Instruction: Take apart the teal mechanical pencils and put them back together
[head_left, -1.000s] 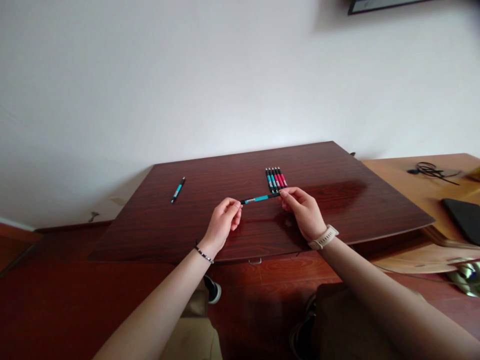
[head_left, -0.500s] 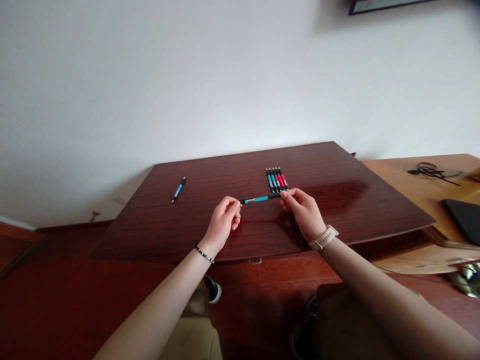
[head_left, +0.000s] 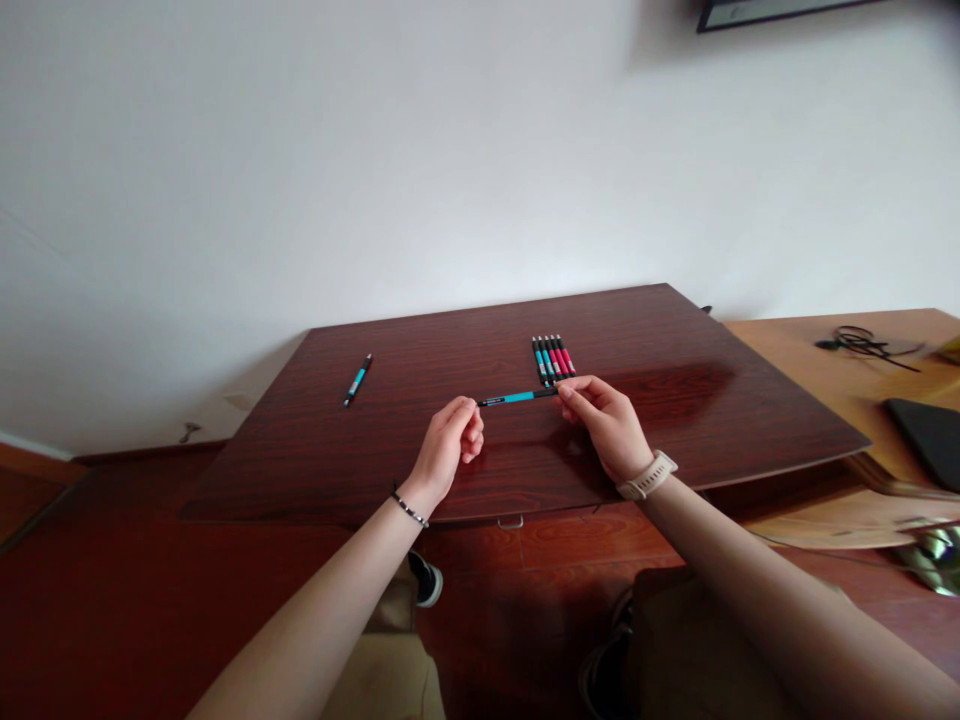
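Note:
A teal and black pen [head_left: 516,398] is held level just above the dark wooden table [head_left: 675,420]. My left hand [head_left: 448,445] pinches its left tip and my right hand [head_left: 606,420] pinches its right end. Just behind my right hand several teal and pink pens [head_left: 553,358] lie side by side in a neat row. A lone teal pen [head_left: 357,380] lies at the table's far left, well away from both hands.
A lighter wooden desk [head_left: 847,385] adjoins the table on the right, carrying a coiled black cable [head_left: 862,340] and a dark flat case [head_left: 930,435]. A white wall rises behind. My knees and a shoe [head_left: 427,580] show below the table's front edge.
The held pen and both hands have risen and shifted very slightly towards the far side. The grip on the pen is the same.

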